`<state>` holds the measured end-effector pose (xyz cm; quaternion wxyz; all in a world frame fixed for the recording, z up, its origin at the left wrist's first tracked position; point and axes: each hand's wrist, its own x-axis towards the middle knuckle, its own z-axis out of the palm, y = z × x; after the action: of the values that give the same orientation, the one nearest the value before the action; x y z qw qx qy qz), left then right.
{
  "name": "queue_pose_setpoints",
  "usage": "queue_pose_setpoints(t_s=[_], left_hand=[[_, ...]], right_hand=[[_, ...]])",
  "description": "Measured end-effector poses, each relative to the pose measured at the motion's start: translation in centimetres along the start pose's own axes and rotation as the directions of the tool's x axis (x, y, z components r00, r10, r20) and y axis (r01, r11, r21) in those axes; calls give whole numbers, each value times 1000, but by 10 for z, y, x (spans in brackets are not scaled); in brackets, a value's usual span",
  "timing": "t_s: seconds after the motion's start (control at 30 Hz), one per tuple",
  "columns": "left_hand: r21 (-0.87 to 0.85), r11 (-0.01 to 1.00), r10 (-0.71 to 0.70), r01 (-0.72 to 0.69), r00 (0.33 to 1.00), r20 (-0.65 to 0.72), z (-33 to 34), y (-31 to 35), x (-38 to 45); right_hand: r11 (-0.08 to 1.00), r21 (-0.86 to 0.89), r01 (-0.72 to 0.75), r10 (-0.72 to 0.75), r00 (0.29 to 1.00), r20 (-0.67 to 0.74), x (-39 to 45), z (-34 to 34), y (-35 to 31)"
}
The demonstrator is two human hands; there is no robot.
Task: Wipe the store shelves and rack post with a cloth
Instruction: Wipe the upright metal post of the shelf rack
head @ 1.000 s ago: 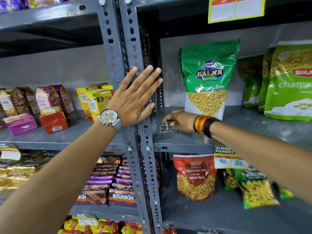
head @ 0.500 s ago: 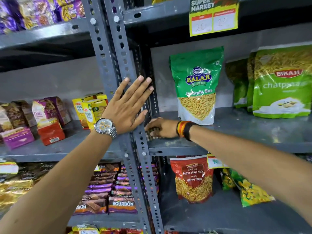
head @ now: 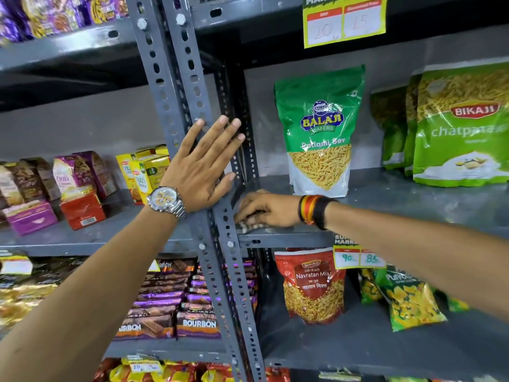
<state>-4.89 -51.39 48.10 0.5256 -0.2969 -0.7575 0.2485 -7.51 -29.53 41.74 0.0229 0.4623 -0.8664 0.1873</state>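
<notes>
Matt grey metal rack post (head: pixel 176 86), glossy pouches (head: pixel 321 128)

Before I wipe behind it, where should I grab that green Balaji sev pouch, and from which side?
Probably pinch the flat sealed top edge of the Balaji sev pouch, coming from the front and above. It stands upright and alone on the shelf, with its top free under the next shelf. The left hand is flat on the rack post; the right hand presses the cloth.

Bright, even light; wide-angle edge distortion
</notes>
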Motion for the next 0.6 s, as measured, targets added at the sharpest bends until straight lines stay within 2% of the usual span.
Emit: queue_pose_setpoints(t_s=[0.07, 0.13, 0.23, 0.4, 0.53, 0.6], left_hand=[[1, 1000, -8, 8, 1000, 4, 0, 2, 0], [2, 1000, -11, 11, 1000, 5, 2, 2, -1], [6, 1000, -9, 9, 1000, 7, 1, 2, 0], [2, 1000, -15, 15, 1000, 15, 0, 2, -2], [-10, 1000, -11, 11, 1000, 22, 0, 2, -1], [-12, 1000, -12, 12, 1000, 14, 1, 2, -1]], right_hand=[[1000, -20, -17, 18, 997, 74, -25, -16, 4], [993, 57, -105, 100, 991, 93, -46, -34, 10], [979, 54, -195, 197, 980, -33, -45, -43, 18], [959, -107, -263, 249, 960, -130, -36, -12, 20], [976, -58, -209, 213, 974, 73, -90, -39, 3], [965, -22, -263, 264, 963, 60, -106, -57, 9]])
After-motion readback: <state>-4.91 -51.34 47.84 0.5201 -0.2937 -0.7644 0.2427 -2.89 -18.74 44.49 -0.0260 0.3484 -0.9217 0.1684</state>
